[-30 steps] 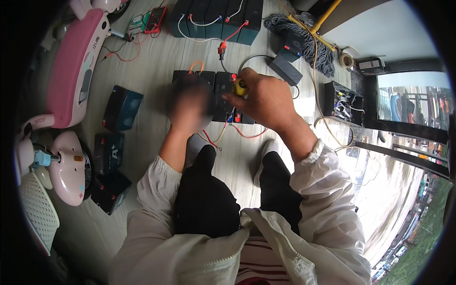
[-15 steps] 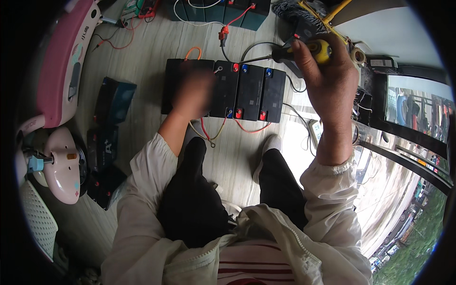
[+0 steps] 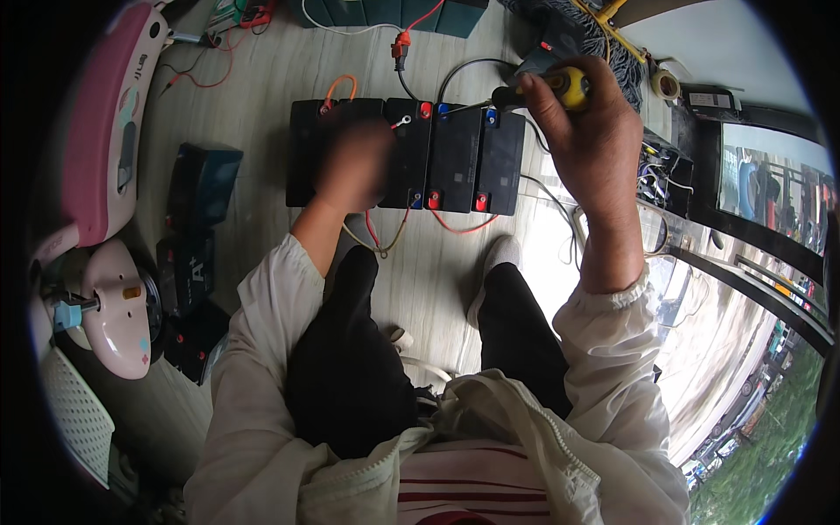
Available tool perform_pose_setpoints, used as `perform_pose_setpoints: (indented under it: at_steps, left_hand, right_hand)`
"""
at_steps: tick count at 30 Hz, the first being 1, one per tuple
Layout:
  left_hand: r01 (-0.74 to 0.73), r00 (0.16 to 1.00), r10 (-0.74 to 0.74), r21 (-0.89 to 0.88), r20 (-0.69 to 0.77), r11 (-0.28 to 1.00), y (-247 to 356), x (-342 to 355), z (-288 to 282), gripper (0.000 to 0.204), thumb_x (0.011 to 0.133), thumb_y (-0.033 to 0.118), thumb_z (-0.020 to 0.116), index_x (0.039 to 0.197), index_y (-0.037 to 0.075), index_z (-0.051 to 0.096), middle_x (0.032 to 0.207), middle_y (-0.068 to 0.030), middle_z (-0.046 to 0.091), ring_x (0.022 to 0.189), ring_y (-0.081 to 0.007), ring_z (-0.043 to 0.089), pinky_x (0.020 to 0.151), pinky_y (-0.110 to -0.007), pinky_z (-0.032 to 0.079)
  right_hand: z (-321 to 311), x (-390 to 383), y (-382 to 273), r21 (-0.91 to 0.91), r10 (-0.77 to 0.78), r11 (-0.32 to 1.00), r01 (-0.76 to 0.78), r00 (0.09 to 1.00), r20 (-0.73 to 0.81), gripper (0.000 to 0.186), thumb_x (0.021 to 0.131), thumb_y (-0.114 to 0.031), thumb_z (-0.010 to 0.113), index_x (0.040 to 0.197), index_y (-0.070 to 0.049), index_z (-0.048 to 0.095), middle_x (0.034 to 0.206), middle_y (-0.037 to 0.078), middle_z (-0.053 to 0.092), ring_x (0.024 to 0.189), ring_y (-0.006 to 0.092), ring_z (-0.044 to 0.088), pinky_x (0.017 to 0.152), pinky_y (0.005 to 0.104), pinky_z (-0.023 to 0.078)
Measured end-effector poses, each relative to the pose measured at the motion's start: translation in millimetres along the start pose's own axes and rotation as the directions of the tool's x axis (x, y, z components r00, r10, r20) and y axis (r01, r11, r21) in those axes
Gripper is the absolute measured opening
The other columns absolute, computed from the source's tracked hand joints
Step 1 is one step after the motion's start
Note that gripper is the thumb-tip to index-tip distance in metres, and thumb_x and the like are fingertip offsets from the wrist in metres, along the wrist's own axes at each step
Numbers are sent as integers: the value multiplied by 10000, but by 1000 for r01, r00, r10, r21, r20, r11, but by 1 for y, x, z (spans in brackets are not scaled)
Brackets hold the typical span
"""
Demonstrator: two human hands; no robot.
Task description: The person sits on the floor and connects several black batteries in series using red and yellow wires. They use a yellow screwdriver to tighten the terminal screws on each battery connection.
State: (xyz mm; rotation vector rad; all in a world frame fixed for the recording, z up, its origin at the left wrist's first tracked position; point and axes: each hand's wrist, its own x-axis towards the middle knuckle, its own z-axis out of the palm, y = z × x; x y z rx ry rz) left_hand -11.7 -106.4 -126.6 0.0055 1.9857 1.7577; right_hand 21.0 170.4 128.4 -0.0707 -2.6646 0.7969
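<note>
A row of black batteries [image 3: 455, 157] with red and blue terminals stands on the floor before me. My left hand [image 3: 354, 166] is over the left part of the row; its fingers are smeared. From its fingertips sticks out a red wire ending in a metal ring terminal [image 3: 405, 120]. My right hand [image 3: 604, 153], right of the row, is wrapped round a screwdriver with a yellow and black handle [image 3: 575, 87]. Its thin shaft points left, the tip near a blue terminal [image 3: 444, 110]; whether they touch I cannot tell. An orange wire loop [image 3: 341, 83] rises behind the left batteries.
Red and yellowish wires hang along the row's near side. A red connector [image 3: 401, 44] on a black cable lies behind it, before more batteries [image 3: 350, 12]. Loose batteries [image 3: 206, 184] and a pink-and-white scooter-like body [image 3: 92, 131] stand left. A tape roll [image 3: 665, 85] is right.
The view has shifted slightly, so the batteries appear higher and further left. The ring terminal has come a little nearer the red terminal. My right hand still holds the screwdriver.
</note>
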Motion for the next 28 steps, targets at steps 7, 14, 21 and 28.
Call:
perform_pose_setpoints:
  at_steps: [7, 14, 21, 28]
  left_hand:
    - [6, 1000, -7, -70, -9, 998, -5, 0, 0, 210, 1023, 250, 628, 1181, 121, 681, 670, 78, 444, 528, -41, 398, 494, -234, 355]
    - [9, 1000, -10, -98, -13, 995, -2, -3, -5, 210, 1024, 246, 629, 1184, 122, 681, 675, 75, 457, 533, -44, 411, 499, -237, 363]
    - [326, 933, -358, -335, -38, 884, 60, -18, 17, 219, 1037, 278, 599, 1147, 107, 681, 645, 69, 448, 489, -34, 396, 452, -236, 402]
    - [334, 935, -355, -331, -3, 883, 60, -17, 12, 223, 1027, 258, 612, 1166, 95, 674, 654, 50, 475, 505, -63, 436, 468, -262, 431]
  right_hand:
    - [-9, -9, 8, -10, 11, 1000, -11, 1000, -25, 477, 851, -438, 814, 1059, -51, 629, 770, 117, 736, 705, 266, 749, 618, 340, 577]
    - [-4, -11, 8, 72, -3, 997, 5, 1000, -23, 481, 856, -441, 809, 1060, -48, 621, 781, 121, 738, 709, 275, 748, 622, 346, 579]
    - [0, -6, 9, -5, -29, 1000, 29, 1000, -13, 468, 868, -446, 795, 1044, -54, 607, 770, 119, 732, 704, 285, 744, 605, 352, 573]
    - [8, -2, 9, -37, -50, 998, 50, 999, 9, 467, 881, -455, 779, 1058, -62, 600, 781, 126, 733, 712, 288, 745, 615, 364, 577]
